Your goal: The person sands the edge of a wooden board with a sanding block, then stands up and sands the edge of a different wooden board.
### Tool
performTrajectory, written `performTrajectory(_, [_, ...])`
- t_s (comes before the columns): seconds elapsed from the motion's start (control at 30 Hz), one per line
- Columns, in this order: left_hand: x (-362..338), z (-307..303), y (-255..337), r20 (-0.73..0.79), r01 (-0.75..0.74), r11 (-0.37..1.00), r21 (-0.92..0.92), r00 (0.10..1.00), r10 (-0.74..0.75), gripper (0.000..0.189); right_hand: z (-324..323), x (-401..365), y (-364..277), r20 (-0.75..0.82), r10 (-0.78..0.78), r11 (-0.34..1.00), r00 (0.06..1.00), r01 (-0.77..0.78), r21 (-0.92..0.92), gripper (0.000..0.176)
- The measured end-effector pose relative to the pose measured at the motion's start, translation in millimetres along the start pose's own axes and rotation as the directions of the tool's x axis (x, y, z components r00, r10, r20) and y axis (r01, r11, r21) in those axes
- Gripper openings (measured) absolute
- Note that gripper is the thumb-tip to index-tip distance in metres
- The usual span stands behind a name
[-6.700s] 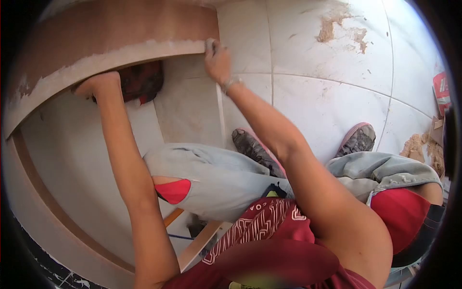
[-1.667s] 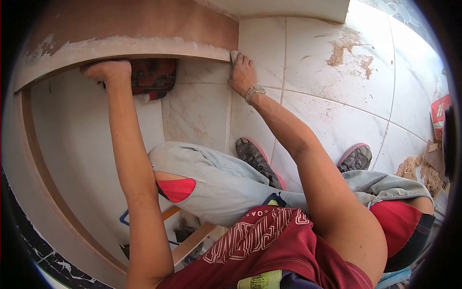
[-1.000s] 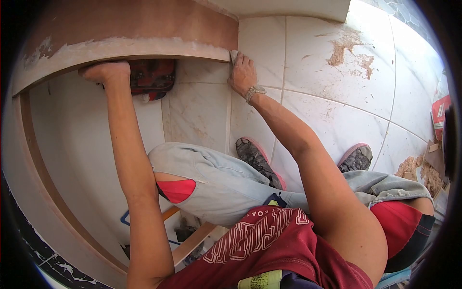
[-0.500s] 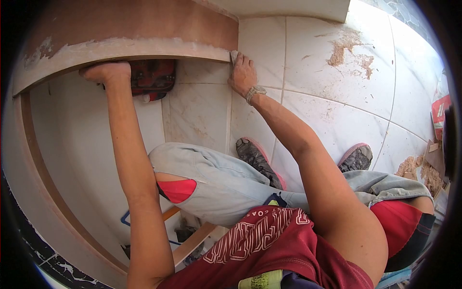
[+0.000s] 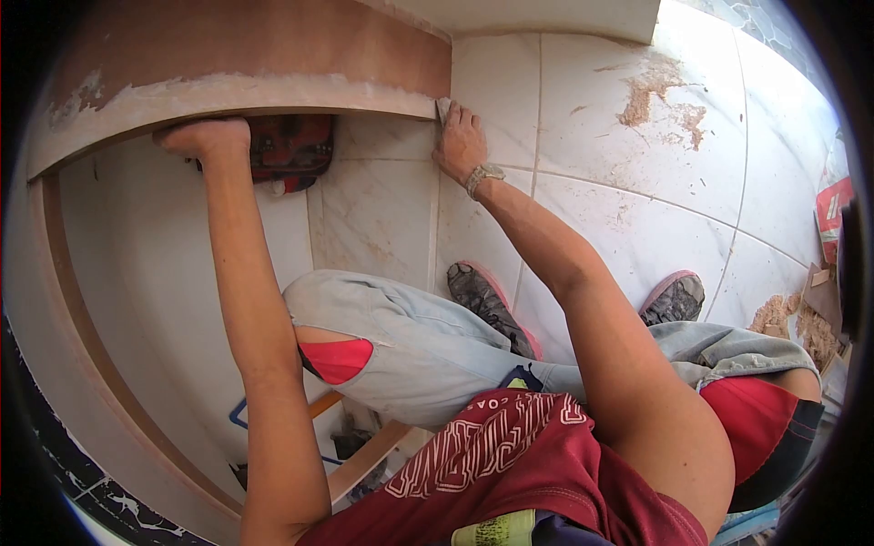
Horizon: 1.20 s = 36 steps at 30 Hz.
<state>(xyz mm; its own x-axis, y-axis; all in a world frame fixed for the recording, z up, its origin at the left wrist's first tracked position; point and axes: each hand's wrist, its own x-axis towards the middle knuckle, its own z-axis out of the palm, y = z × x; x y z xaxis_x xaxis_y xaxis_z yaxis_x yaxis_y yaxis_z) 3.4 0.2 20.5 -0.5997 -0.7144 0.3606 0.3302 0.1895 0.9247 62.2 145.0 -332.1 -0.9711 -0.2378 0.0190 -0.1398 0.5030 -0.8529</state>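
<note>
My right hand (image 5: 462, 146), with a watch on its wrist, is closed on a small greyish piece of what looks like folded sandpaper (image 5: 443, 108). It presses this against the right end of a wooden panel's (image 5: 273, 89) pale lower edge. Brown wood shows higher on the panel, above a band patchy with white filler. At the left, my left hand (image 5: 205, 138) reaches up beneath that same edge; its fingers are hidden behind the board. Just beside the left hand, a dark red and black bag or case (image 5: 289, 150) lies partly under the panel.
White floor tiles (image 5: 628, 214) carry brown dust patches (image 5: 651, 96). A curved wooden frame piece (image 5: 86, 318) runs down the left. Below my left forearm are a saw-like blue frame (image 5: 238, 414) and a wooden strip (image 5: 369, 458). Debris and a red-white bag (image 5: 832, 211) sit at right.
Both hands stay nearly where they were. The left hand and the panel appear shifted very slightly to the right in view.
</note>
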Motion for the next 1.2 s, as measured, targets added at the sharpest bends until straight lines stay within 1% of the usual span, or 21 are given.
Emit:
performTrajectory(0.17, [-3.3, 1.7, 0.9, -0.013, -0.009, 1.000, 0.024, 1.000, 0.009, 0.048, -4.1, -0.1, -1.7, 0.024, 0.003, 1.000, 1.000, -0.003, 0.012, 0.081])
performTrajectory(0.27, [-2.2, 0.5, 0.2, -0.003, -0.014, 1.000, 0.021, 1.000, 0.014, 0.047, 0.2, -0.7, 0.1, -0.024, -0.010, 1.000, 1.000, 0.010, -0.015, 0.081])
performTrajectory(0.33, [0.6, -1.8, -0.5, 0.014, -0.011, 1.000, 0.008, 1.000, 0.010, 0.046, 0.7, -0.2, 0.2, -0.028, -0.010, 1.000, 1.000, 0.010, -0.017, 0.081])
performTrajectory(0.47, [1.4, -2.0, -0.8, -0.009, 0.006, 1.000, 0.006, 1.000, -0.006, 0.046, 1.9, -0.3, 1.2, -0.034, -0.015, 1.000, 0.999, 0.014, -0.019, 0.082])
performTrajectory(0.57, [2.4, -3.3, -0.6, 0.002, 0.012, 1.000, 0.003, 1.000, -0.012, 0.047, -4.5, -0.7, -0.4, 0.021, -0.004, 1.000, 1.000, 0.003, 0.023, 0.082])
performTrajectory(0.67, [2.7, -3.6, -1.1, 0.018, 0.000, 1.000, 0.005, 1.000, 0.000, 0.048, -4.6, -0.3, 0.2, 0.022, -0.012, 1.000, 1.000, 0.012, 0.015, 0.084])
performTrajectory(0.77, [-0.4, -1.5, -0.2, 0.018, -0.006, 1.000, 0.005, 1.000, 0.006, 0.050, -1.1, -1.5, 0.5, -0.042, -0.021, 1.000, 0.999, 0.021, -0.009, 0.080])
performTrajectory(0.97, [-6.0, 1.2, 1.9, 0.019, -0.002, 1.000, 0.017, 1.000, 0.002, 0.053, -1.8, -0.9, 0.9, -0.023, -0.026, 1.000, 0.999, 0.026, 0.004, 0.080])
performTrajectory(1.07, [-6.6, 1.1, 2.0, 0.014, 0.013, 1.000, 0.009, 1.000, -0.013, 0.054, -1.4, 0.1, 2.6, 0.026, -0.028, 0.999, 0.999, 0.029, -0.018, 0.086])
performTrajectory(1.13, [-6.6, 1.2, 1.1, 0.000, 0.016, 1.000, 0.012, 1.000, -0.016, 0.055, -1.2, 0.1, 2.7, 0.025, -0.026, 0.999, 0.999, 0.027, -0.018, 0.085])
performTrajectory(1.2, [-4.7, -0.4, 0.9, 0.018, 0.016, 1.000, 0.021, 1.000, -0.017, 0.056, -2.3, 0.0, 2.0, 0.028, -0.024, 1.000, 0.999, 0.025, -0.019, 0.084])
